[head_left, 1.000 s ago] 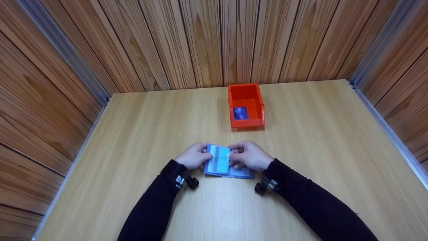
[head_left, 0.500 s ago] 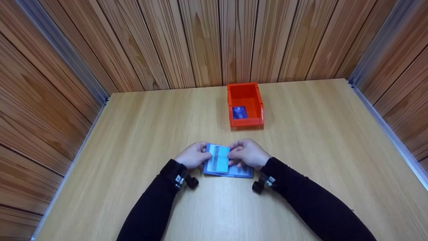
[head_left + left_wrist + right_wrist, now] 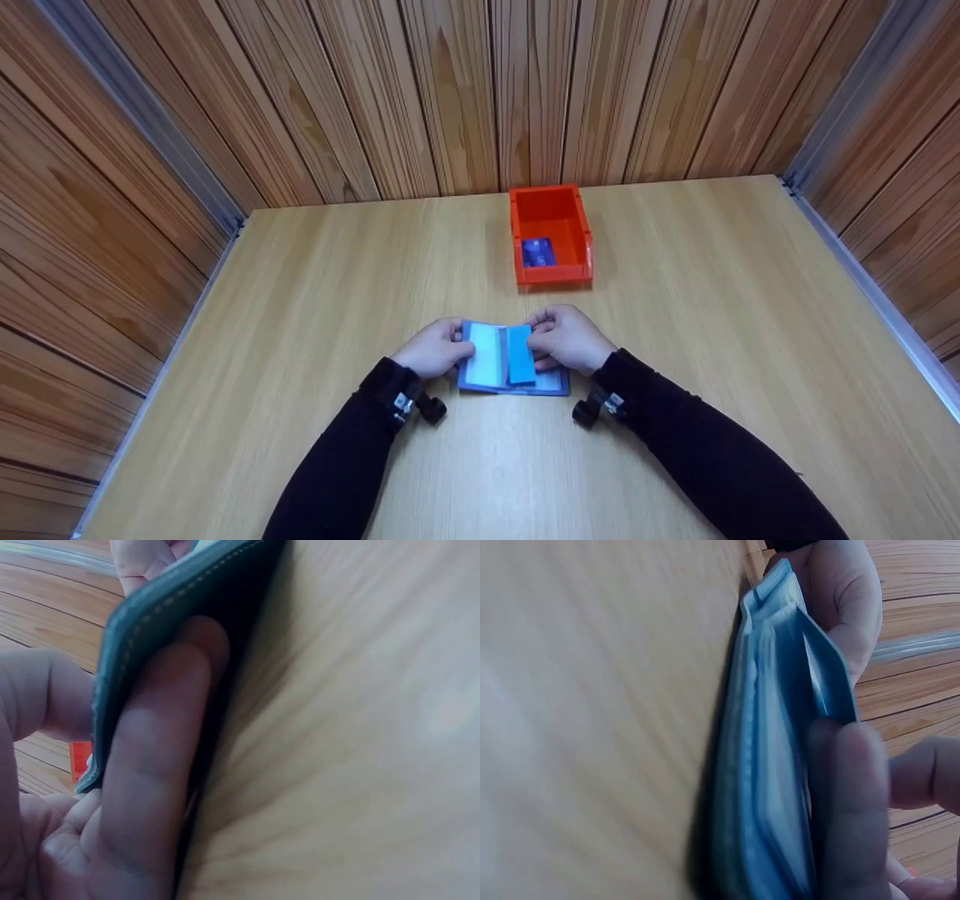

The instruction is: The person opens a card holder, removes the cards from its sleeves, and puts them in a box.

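Observation:
A small blue card wallet lies spread on the table, its stitched cover showing in the left wrist view. My left hand grips its left edge, thumb on top and fingers underneath. On that side a pale clear sleeve faces up. My right hand pinches the edge of a bright blue inner leaf, which stands up near the fold. In the right wrist view the raised leaf sits between fingers and thumb, apart from the pages below.
Behind the wallet stands an orange-red open-fronted bin with a dark blue card inside. Wood-panelled walls close off the back and sides of the table.
My right hand has moved slightly right and lifted the leaf from the left side toward the fold, uncovering the left sleeve. My left hand stays in place.

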{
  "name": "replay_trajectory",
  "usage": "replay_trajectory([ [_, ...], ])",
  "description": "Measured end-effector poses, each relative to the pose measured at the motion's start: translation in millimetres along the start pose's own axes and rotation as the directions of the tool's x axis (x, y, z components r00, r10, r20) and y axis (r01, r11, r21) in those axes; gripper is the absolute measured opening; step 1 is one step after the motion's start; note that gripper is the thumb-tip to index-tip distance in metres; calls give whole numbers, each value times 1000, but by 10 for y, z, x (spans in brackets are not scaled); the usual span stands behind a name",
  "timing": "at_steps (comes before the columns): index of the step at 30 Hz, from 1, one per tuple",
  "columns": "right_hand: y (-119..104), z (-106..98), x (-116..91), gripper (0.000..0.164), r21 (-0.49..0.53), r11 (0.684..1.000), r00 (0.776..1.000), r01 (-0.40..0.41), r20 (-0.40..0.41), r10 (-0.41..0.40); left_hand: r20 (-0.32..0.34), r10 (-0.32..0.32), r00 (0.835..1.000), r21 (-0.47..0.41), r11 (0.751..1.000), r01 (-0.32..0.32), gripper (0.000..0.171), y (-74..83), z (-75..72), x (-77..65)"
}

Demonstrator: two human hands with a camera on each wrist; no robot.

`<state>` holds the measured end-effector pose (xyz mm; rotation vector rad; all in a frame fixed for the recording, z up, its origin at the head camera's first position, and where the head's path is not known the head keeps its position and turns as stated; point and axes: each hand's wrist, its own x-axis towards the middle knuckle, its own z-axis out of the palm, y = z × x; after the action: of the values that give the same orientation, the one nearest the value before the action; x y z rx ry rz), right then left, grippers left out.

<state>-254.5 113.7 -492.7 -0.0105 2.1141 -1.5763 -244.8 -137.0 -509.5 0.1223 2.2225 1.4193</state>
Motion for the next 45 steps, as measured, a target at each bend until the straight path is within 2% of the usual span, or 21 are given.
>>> replay_trajectory([
  [7, -11, -165, 31, 31, -73, 997, 997, -17, -76, 12, -11, 33, 999, -12, 999, -33, 17, -15, 18, -6],
  [12, -33, -260, 48, 30, -95, 995, 990, -24, -139, 11, -28, 34, 999, 8, 999, -34, 11, -12, 21, -9],
  [20, -48, -330, 42, 23, -16, 996, 961, 82, -265, -83, -35, 34, 999, -9, 999, -34, 8, -11, 30, -8],
  [26, -164, -403, -16, 21, 23, 991, 943, 135, -310, -121, -29, 42, 999, -12, 999, -42, 8, -16, 31, -1],
  [28, -258, -445, -51, 22, 39, 982, 927, 187, -338, -164, -34, 35, 999, -1, 999, -35, 8, -17, 25, -4],
  [30, -376, -495, -70, 23, 44, 965, 902, 259, -369, -226, -40, 32, 999, 9, 999, -32, 8, -19, 19, -8],
  [33, -589, -569, -19, 24, -34, 935, 845, 354, -416, -335, -45, 40, 998, 6, 999, -40, 8, -22, 2, -16],
  [35, -729, -619, 66, 25, -133, 920, 812, 369, -435, -389, -45, 51, 998, 3, 999, -51, 8, -23, -4, -18],
  [37, -848, -669, 192, 26, -229, 908, 793, 352, -442, -419, -42, 58, 997, -3, 998, -58, 8, -24, -5, -15],
  [38, -893, -692, 265, 26, -274, 901, 791, 336, -438, -428, -39, 59, 998, -8, 998, -59, 7, -24, -4, -13],
  [42, -981, -750, 554, 29, -422, 875, 820, 239, -395, -415, -31, 45, 999, -13, 999, -45, 8, -15, 3, -8],
  [45, -988, -750, 722, 30, -538, 826, 844, 167, -356, -402, -29, 51, 998, -3, 999, -51, 8, -8, 11, -3],
])
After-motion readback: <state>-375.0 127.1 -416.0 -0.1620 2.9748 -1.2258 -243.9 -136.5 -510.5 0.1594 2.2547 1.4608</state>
